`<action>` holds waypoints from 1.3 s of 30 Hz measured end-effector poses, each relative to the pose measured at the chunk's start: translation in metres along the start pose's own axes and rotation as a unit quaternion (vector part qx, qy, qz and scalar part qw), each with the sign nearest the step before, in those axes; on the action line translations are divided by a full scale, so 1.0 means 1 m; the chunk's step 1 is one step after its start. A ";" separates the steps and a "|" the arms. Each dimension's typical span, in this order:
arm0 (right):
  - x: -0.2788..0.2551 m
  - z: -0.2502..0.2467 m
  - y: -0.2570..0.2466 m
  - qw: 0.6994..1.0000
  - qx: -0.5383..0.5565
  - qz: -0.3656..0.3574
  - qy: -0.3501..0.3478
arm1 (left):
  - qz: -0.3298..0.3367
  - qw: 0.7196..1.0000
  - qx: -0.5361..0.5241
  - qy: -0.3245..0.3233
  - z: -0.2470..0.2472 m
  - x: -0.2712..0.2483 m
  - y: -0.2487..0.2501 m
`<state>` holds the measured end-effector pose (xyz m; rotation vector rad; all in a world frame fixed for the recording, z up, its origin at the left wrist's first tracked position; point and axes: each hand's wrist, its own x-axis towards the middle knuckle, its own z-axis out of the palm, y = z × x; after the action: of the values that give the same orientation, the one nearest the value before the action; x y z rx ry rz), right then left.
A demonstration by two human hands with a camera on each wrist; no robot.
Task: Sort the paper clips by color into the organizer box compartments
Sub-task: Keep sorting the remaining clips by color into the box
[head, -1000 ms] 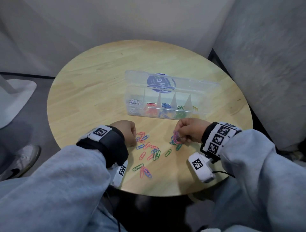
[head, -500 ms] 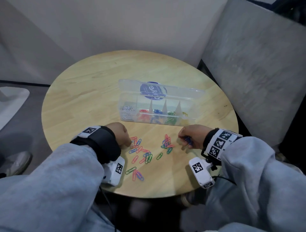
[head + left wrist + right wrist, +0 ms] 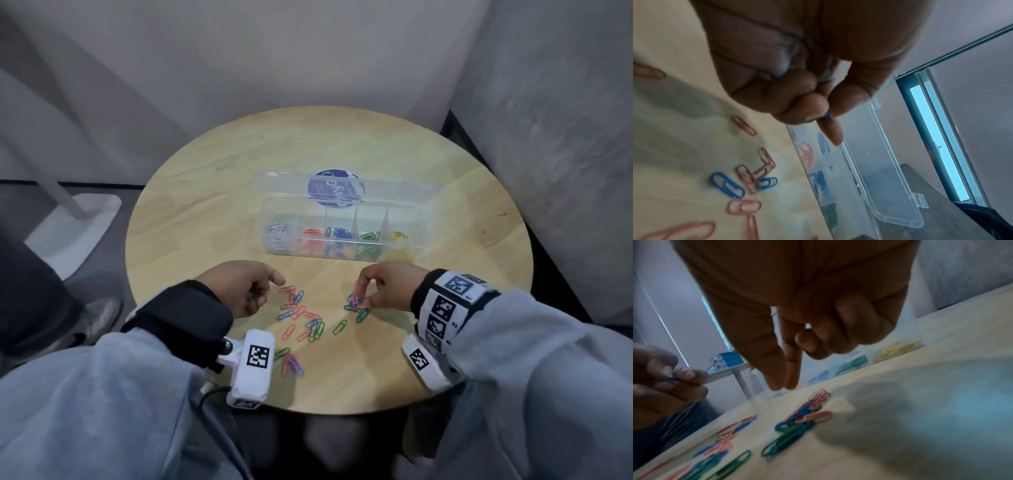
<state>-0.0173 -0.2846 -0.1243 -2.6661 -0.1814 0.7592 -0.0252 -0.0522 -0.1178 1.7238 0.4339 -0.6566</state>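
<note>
The clear organizer box [image 3: 342,256] stands mid-table with its lid open behind; its compartments hold silver, red, blue, green and yellow clips. Loose red, blue and green paper clips [image 3: 301,318] lie scattered in front of it. My left hand [image 3: 270,281] hovers left of them, and its curled fingers pinch a blue paper clip [image 3: 829,117]. My right hand [image 3: 361,296] is over a small tangled pile [image 3: 356,308]. Its thumb and index tips [image 3: 785,385] are pressed together beside an upright pink clip [image 3: 820,395]. Whether they hold a clip I cannot tell.
The round wooden table [image 3: 205,205] has bare room left of and behind the box. Its front edge lies close below my wrists. A white stand base [image 3: 75,233] sits on the floor at left, and a grey wall panel [image 3: 548,137] rises at right.
My right hand drew away to the right of the pile, then came back over it. My left hand, a fist on the table before, now holds a blue clip pinched.
</note>
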 end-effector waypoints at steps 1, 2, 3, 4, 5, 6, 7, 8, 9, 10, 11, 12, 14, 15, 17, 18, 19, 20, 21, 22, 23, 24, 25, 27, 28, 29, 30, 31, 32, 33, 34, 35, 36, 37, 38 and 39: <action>0.002 -0.001 0.000 1.000 -0.005 -0.007 0.001 | -0.005 1.000 -0.009 0.002 0.002 0.000 0.000; 0.004 0.000 0.001 1.000 -0.011 -0.013 0.001 | -0.009 1.000 -0.017 0.004 0.004 0.002 0.000; 0.005 0.001 0.000 1.000 -0.019 -0.020 0.002 | -0.011 1.000 -0.025 0.003 0.004 0.003 0.001; 0.006 0.003 -0.001 0.999 -0.028 -0.026 -0.003 | -0.013 0.999 -0.032 0.000 0.005 0.005 0.002; 0.007 0.006 -0.001 0.999 -0.037 -0.031 -0.011 | -0.014 0.999 -0.033 -0.004 0.006 0.007 0.004; 0.008 0.009 -0.002 0.998 -0.046 -0.035 -0.021 | -0.017 0.999 -0.028 -0.011 0.007 0.010 0.005; 0.009 0.012 -0.002 0.997 -0.054 -0.038 -0.031 | -0.021 0.999 -0.019 -0.018 0.008 0.012 0.006; 0.009 0.014 -0.002 0.997 -0.057 -0.041 -0.036 | -0.025 0.999 -0.009 -0.028 0.009 0.014 0.007; 0.009 0.016 -0.002 0.996 -0.058 -0.047 -0.039 | -0.028 0.999 0.002 -0.039 0.010 0.016 0.009; 0.009 0.017 -0.002 0.996 -0.058 -0.054 -0.041 | -0.029 0.998 0.013 -0.046 0.011 0.017 0.010; 0.010 0.018 -0.002 0.995 -0.061 -0.062 -0.043 | -0.032 0.998 0.027 -0.047 0.012 0.018 0.012; 0.011 0.019 -0.004 0.994 -0.067 -0.068 -0.046 | -0.035 0.997 0.051 -0.036 0.012 0.020 0.014; 0.012 0.019 -0.006 0.993 -0.087 -0.071 -0.042 | -0.042 0.989 0.138 -0.003 0.011 0.023 0.012; 0.014 0.018 -0.007 0.992 -0.100 -0.068 -0.037 | -0.043 0.978 0.206 0.001 0.010 0.024 0.010; 0.017 0.016 -0.006 0.990 -0.123 -0.056 -0.028 | -0.028 0.941 0.337 -0.015 0.008 0.026 0.004; 0.019 0.016 -0.005 0.990 -0.131 -0.050 -0.026 | -0.016 0.925 0.378 -0.017 0.008 0.026 0.001; 0.020 0.015 -0.004 0.989 -0.136 -0.042 -0.024 | -0.007 0.916 0.402 -0.016 0.008 0.025 -0.001; 0.021 0.016 -0.003 0.990 -0.139 -0.034 -0.021 | -0.001 0.910 0.413 -0.016 0.009 0.024 -0.002; 0.022 0.017 -0.002 0.989 -0.142 -0.025 -0.017 | 0.004 0.908 0.419 -0.015 0.010 0.024 -0.001; 0.023 0.018 -0.001 0.989 -0.148 -0.017 -0.012 | 0.007 0.907 0.420 -0.013 0.012 0.024 -0.001; 0.022 0.019 0.000 0.988 -0.154 -0.009 -0.011 | 0.008 0.906 0.422 -0.011 0.013 0.025 -0.001; 0.022 0.019 0.001 0.987 -0.159 -0.002 -0.011 | 0.006 0.904 0.427 -0.011 0.013 0.026 -0.001; 0.022 0.020 0.002 0.987 -0.162 0.005 -0.014 | 0.004 0.899 0.437 -0.011 0.013 0.026 -0.002; 0.021 0.019 0.003 0.986 -0.165 0.012 -0.018 | 0.008 0.880 0.475 -0.001 0.014 0.027 -0.005; 0.021 0.018 0.004 0.986 -0.163 0.011 -0.017 | 0.014 0.867 0.498 0.008 0.014 0.026 -0.007; 0.021 0.018 0.004 0.988 -0.154 0.007 -0.013 | 0.022 0.854 0.520 0.017 0.015 0.026 -0.008; 0.021 0.018 0.003 0.990 -0.142 -0.001 -0.008 | 0.030 0.844 0.536 0.021 0.016 0.025 -0.008; 0.021 0.018 0.002 0.991 -0.132 -0.012 -0.004 | 0.036 0.837 0.546 0.022 0.018 0.025 -0.008; 0.022 0.018 0.001 0.992 -0.126 -0.024 -0.002 | 0.040 0.833 0.552 0.021 0.019 0.024 -0.007; 0.022 0.019 0.001 0.992 -0.126 -0.031 -0.004 | 0.042 0.830 0.556 0.020 0.020 0.024 -0.007; 0.023 0.019 0.001 0.991 -0.127 -0.034 -0.008 | 0.043 0.829 0.557 0.018 0.021 0.024 -0.007; 0.023 0.020 0.001 0.991 -0.128 -0.030 -0.013 | 0.044 0.828 0.558 0.017 0.021 0.024 -0.007; 0.023 0.020 0.002 0.991 -0.128 -0.025 -0.021 | 0.044 0.828 0.558 0.017 0.022 0.025 -0.007; 0.023 0.021 0.002 0.992 -0.125 -0.017 -0.028 | 0.042 0.828 0.559 0.015 0.022 0.025 -0.007; 0.023 0.021 0.002 0.992 -0.123 -0.010 -0.034 | 0.041 0.828 0.559 0.011 0.022 0.025 -0.007; 0.023 0.021 0.002 0.992 -0.120 -0.005 -0.037 | 0.038 0.829 0.557 0.004 0.021 0.027 -0.007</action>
<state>-0.0092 -0.2749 -0.1521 -2.8602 -0.3229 0.8853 -0.0129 -0.0726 -0.1432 2.8260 -0.0838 -0.9311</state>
